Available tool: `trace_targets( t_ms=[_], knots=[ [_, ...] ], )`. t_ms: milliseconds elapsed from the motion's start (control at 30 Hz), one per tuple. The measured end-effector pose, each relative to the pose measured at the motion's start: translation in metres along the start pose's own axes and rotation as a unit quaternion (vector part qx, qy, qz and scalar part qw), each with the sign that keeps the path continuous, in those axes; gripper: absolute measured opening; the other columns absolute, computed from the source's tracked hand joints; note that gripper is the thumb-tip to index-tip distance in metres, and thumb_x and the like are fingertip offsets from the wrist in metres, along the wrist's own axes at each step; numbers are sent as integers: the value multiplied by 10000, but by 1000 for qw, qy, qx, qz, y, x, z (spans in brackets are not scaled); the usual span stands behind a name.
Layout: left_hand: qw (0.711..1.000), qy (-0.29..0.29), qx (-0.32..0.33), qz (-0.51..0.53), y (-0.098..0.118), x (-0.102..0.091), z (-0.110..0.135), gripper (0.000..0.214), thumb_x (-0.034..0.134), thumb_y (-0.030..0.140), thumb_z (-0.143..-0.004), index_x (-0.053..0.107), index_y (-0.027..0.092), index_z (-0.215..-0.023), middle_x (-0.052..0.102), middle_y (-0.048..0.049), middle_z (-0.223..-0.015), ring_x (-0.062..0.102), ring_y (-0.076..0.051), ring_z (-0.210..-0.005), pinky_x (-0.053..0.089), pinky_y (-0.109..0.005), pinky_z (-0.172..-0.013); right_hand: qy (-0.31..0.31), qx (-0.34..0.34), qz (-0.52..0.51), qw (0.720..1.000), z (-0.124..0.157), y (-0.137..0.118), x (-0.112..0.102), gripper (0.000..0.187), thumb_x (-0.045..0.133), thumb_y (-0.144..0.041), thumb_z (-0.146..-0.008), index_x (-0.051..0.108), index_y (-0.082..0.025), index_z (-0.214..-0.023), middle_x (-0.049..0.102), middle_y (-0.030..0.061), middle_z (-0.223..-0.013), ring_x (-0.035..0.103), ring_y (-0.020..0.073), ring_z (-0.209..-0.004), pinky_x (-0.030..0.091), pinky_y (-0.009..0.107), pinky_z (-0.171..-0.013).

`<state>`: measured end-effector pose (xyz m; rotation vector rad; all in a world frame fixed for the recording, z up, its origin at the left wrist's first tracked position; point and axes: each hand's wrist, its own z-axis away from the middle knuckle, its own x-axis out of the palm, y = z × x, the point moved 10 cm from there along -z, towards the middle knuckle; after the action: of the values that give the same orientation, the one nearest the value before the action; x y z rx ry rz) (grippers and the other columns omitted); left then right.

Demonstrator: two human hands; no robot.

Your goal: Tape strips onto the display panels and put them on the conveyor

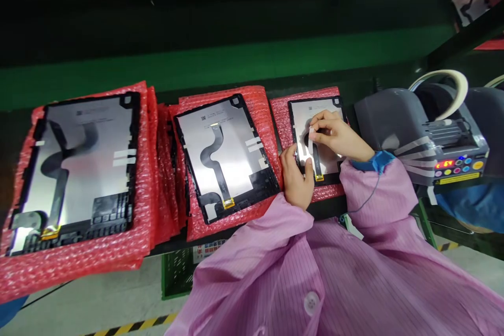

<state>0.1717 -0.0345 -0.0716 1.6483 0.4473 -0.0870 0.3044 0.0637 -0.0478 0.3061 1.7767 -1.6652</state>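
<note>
Above a tablet screen panel [328,160] with a silver back and black frame, my right hand [333,134] pinches a small white strip of tape [311,131]. A black flat cable with a gold end [319,178] runs down that panel below my fingers. My left hand [298,178] rests at the panel's left edge, thumb and fingers apart and nothing held. Red bubble wrap [281,110] lies under the panel. A blue wrist strap [374,161] circles my right wrist. My right hand hides part of the panel's middle.
Two similar panels lie to the left, a middle one [236,152] and a far-left one [94,184], on red bubble-wrap stacks. A grey tape dispenser [394,115] with a tape roll [459,94] and cut strips stands right. A green crate [179,273] is below the bench.
</note>
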Motion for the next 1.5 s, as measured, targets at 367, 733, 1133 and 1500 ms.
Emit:
trace_targets(
  t_ms=[367, 733, 1133, 1500],
  knots=[
    [980, -68, 53, -177, 14, 15, 6, 291, 509, 330, -977, 649, 180, -1183, 465, -170, -1278, 486, -297, -1163, 415, -478, -1036, -26, 7, 44, 999, -2, 14, 16, 120, 666, -287, -873, 697, -184, -818, 569, 78, -1058, 465, 258, -1078, 321, 486, -1056],
    [944, -96, 109, -296, 22, 23, 8, 309, 514, 299, -970, 720, 187, -1170, 508, -177, -1356, 476, -313, -1175, 456, -481, -1016, 3, -30, 68, 997, -4, 13, 21, 81, 651, -239, -870, 696, -186, -827, 532, 93, -1021, 447, 272, -1033, 354, 475, -977],
    [908, -126, 159, -368, 23, 34, 16, 359, 493, 326, -983, 682, 161, -1241, 584, -130, -1434, 506, -325, -1211, 457, -493, -1042, 0, -29, 19, 999, -3, 14, 17, 72, 639, -251, -867, 656, -187, -838, 559, 81, -1008, 472, 257, -1012, 367, 471, -986],
    [919, -103, 157, -346, 25, 31, 15, 351, 495, 327, -982, 684, 134, -1206, 587, -175, -1397, 492, -328, -1241, 452, -493, -1054, 19, -19, 68, 997, -5, 11, 19, 66, 662, -224, -841, 655, -171, -801, 529, 91, -994, 465, 271, -1039, 379, 466, -973]
  ],
)
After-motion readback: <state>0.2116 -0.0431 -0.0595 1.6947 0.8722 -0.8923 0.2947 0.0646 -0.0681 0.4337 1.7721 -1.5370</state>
